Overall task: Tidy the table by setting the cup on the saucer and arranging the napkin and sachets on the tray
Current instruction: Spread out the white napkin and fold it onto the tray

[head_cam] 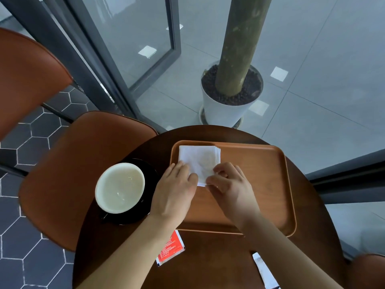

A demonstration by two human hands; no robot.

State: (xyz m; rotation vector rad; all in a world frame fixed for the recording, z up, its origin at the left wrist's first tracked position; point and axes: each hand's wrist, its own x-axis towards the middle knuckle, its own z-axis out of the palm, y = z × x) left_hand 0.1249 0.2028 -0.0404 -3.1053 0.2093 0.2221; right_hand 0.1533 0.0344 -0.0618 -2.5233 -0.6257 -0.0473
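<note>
A white folded napkin (pixel 199 159) lies in the far left corner of the wooden tray (pixel 268 184). My left hand (pixel 174 195) rests on its near left edge, fingers flat. My right hand (pixel 231 186) pinches the napkin's near right corner. The cream cup (pixel 119 187) stands on the black saucer (pixel 151 174), left of the tray. A red sachet (pixel 170 250) lies on the table near the tray's front edge, partly under my left forearm. A white stick sachet (pixel 264 272) lies at the table's front right.
The round dark wooden table (pixel 208 268) holds everything. A brown chair (pixel 83 163) stands close on the left, another behind it. A white plant pot (pixel 227 109) with a thick trunk stands on the floor beyond the table. Glass walls surround.
</note>
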